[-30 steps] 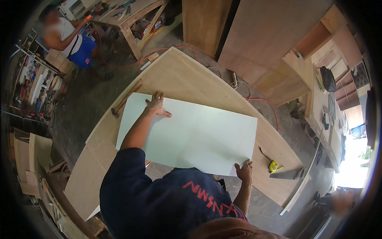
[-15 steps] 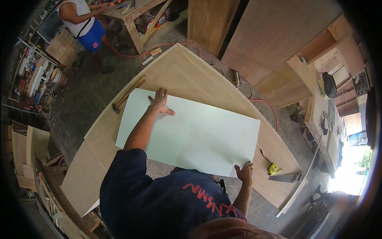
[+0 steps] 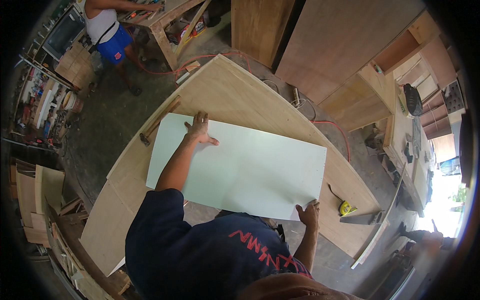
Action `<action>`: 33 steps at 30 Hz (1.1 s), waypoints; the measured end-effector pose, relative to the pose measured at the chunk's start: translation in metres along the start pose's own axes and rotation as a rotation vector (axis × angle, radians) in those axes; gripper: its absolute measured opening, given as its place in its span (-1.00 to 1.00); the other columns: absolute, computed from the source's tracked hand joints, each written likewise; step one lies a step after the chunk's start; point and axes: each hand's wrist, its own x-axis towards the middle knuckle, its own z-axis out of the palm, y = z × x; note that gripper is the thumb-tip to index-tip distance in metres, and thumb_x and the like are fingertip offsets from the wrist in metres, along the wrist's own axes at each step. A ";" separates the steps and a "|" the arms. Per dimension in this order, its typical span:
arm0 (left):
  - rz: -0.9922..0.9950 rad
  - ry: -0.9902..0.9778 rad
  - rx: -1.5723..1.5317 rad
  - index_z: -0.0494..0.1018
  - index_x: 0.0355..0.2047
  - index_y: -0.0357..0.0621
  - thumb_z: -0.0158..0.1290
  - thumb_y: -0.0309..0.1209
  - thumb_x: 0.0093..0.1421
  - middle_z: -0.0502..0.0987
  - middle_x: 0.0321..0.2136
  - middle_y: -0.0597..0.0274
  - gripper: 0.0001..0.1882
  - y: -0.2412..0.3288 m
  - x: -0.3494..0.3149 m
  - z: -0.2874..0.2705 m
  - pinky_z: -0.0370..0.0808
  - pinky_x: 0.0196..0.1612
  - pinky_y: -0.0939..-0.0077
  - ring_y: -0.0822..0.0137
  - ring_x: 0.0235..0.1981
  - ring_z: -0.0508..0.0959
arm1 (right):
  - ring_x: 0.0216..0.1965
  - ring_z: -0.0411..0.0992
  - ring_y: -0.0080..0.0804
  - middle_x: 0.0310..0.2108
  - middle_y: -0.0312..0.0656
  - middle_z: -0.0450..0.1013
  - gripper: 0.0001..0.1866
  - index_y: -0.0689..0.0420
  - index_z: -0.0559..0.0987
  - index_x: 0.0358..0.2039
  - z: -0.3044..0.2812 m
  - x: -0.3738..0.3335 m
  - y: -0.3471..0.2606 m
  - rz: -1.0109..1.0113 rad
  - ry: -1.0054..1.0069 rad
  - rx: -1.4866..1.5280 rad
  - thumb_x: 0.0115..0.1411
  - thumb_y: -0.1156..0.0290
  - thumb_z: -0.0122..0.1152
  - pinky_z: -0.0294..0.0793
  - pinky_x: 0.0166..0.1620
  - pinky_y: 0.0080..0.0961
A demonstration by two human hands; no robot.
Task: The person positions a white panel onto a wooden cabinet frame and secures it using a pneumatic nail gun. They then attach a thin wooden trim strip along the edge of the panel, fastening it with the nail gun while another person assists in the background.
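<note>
A white rectangular panel [image 3: 250, 165] lies tilted across a larger plywood sheet [image 3: 240, 87], its near edge close to my body. My left hand [image 3: 200, 129] presses flat on the panel near its far left edge, fingers spread and thumb pointing right. At the near right corner, my right hand [image 3: 308, 212] grips the panel, thumb on top; the undersides of its fingers are hidden. A hammer [image 3: 146, 139] with a wooden handle rests on the plywood just left of the panel. To the right of the panel sit a yellow tape measure [image 3: 345, 208] and a handsaw [image 3: 364, 218].
A co-worker in blue shorts [image 3: 114, 45] stands at a wooden workbench [image 3: 162, 35], far left. Orange cord [image 3: 220, 55] runs over the floor behind the plywood. Large wooden cabinets [image 3: 345, 45] stand at the back right. Wood offcuts [image 3: 47, 195] lean at the left.
The view has shifted slightly. Both hands keep their places on the white panel. The co-worker's arm now reaches farther over the workbench.
</note>
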 end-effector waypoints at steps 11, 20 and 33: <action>0.010 0.005 0.015 -0.31 0.48 -0.14 0.44 0.33 -0.36 -0.32 0.49 -0.04 0.62 -0.001 0.001 0.002 -0.05 0.34 -0.52 0.02 0.51 -0.26 | 0.33 0.08 0.45 0.30 0.57 -0.02 0.19 0.62 -0.04 0.32 -0.002 -0.001 -0.001 -0.006 0.013 0.031 0.04 0.02 0.44 0.16 0.35 0.06; 0.016 0.020 -0.001 -0.31 0.48 -0.15 0.44 0.32 -0.38 -0.33 0.49 -0.06 0.63 -0.005 0.002 0.006 -0.05 0.33 -0.53 0.02 0.51 -0.27 | 0.25 0.19 0.40 0.22 0.58 0.12 0.07 0.71 0.11 0.23 -0.008 -0.008 -0.012 -0.026 0.066 -0.032 0.08 0.04 0.41 0.25 0.30 -0.04; -0.266 1.132 -1.476 0.02 0.38 -0.43 0.14 0.25 0.18 0.16 0.35 -0.25 0.11 -0.073 0.039 -0.002 0.22 0.32 0.20 -0.05 0.35 0.22 | 0.23 0.22 0.39 0.23 0.56 0.13 0.09 0.70 0.07 0.25 -0.005 -0.006 -0.006 -0.045 0.093 -0.031 0.08 0.04 0.40 0.28 0.28 -0.03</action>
